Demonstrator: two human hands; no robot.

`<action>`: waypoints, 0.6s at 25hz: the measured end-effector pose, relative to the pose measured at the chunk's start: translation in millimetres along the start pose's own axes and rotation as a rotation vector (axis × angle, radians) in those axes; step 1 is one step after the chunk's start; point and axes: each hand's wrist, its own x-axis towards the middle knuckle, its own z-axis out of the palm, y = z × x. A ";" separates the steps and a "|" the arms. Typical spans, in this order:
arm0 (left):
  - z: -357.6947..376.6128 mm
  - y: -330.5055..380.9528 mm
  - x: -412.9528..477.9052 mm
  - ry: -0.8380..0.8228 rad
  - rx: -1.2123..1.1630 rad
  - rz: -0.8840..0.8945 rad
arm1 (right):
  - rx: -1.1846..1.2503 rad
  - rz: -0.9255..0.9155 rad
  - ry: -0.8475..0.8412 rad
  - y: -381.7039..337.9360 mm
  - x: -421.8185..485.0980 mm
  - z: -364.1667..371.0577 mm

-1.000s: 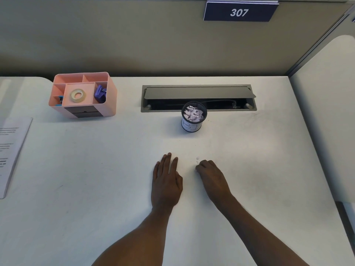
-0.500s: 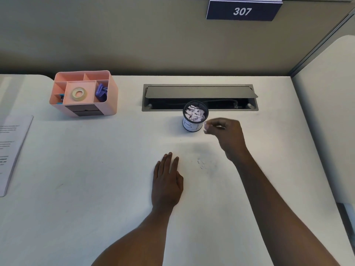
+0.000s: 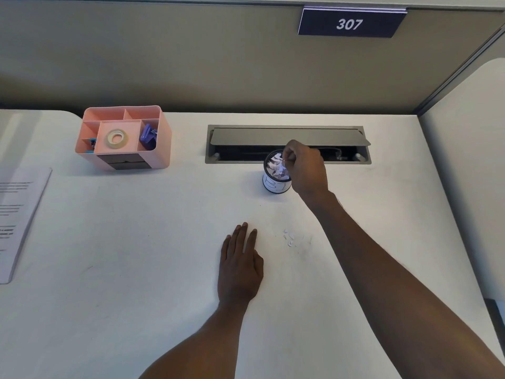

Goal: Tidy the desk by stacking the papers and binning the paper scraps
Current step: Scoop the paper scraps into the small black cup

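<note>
At far left edge, stacked papers (image 3: pixel 16 214) lie on the desk (image 3: pixel 109 269). Upper left: pink organizer (image 3: pixel 123 138) with tape roll (image 3: pixel 117 138). Centre-low: left hand (image 3: pixel 240 266) flat, fingers spread slightly, nothing held. Right of it, tiny paper scraps (image 3: pixel 291 237) on desk. Upper centre: right hand (image 3: pixel 306 168) over scrap-filled bin cup (image 3: pixel 276 173), fingertips pinched together; held scrap not discernible.

The right hand (image 3: pixel 306 170) has moved from the desk to above the bin (image 3: pixel 275 179), fingers (image 3: pixel 287 157) pinched.
</note>
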 end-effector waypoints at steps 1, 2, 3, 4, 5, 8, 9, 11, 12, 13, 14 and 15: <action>-0.1 -0.2 0.0 0.002 -0.002 0.001 | -0.044 -0.006 0.008 0.9 0.1 0.2; -0.2 -0.3 0.0 0.005 -0.004 0.003 | -0.060 -0.005 0.000 1.5 1.3 0.7; -0.2 -0.5 0.0 0.006 -0.004 0.003 | -0.061 -0.002 -0.017 2.3 2.8 1.3; -0.3 -0.5 0.0 0.005 -0.005 0.002 | -0.062 -0.002 -0.037 2.5 4.1 0.8; -0.1 -0.5 0.0 0.002 -0.005 0.001 | -0.073 -0.010 -0.057 2.7 4.9 0.2; 0.5 -0.7 0.5 -0.004 -0.004 -0.005 | -0.097 -0.068 -0.043 0.7 3.4 -7.3; 0.8 -1.0 0.5 -0.002 -0.004 -0.003 | -0.058 -0.082 0.009 -0.1 0.0 -11.1; 1.2 -1.3 0.1 0.000 -0.002 -0.001 | 0.071 -0.102 0.152 3.6 -15.1 -18.4; 1.5 -1.5 0.3 0.001 -0.002 -0.002 | 0.122 -0.099 0.197 9.4 -26.4 -19.5; 1.6 -1.6 0.3 0.001 -0.002 -0.003 | 0.150 -0.076 0.203 18.1 -41.2 -18.0; 1.9 -1.4 0.8 0.003 -0.005 -0.003 | 0.167 -0.037 0.173 28.0 -58.7 -14.3; 2.0 -0.7 1.1 0.008 -0.009 -0.003 | 0.176 0.018 0.111 39.0 -78.3 -7.9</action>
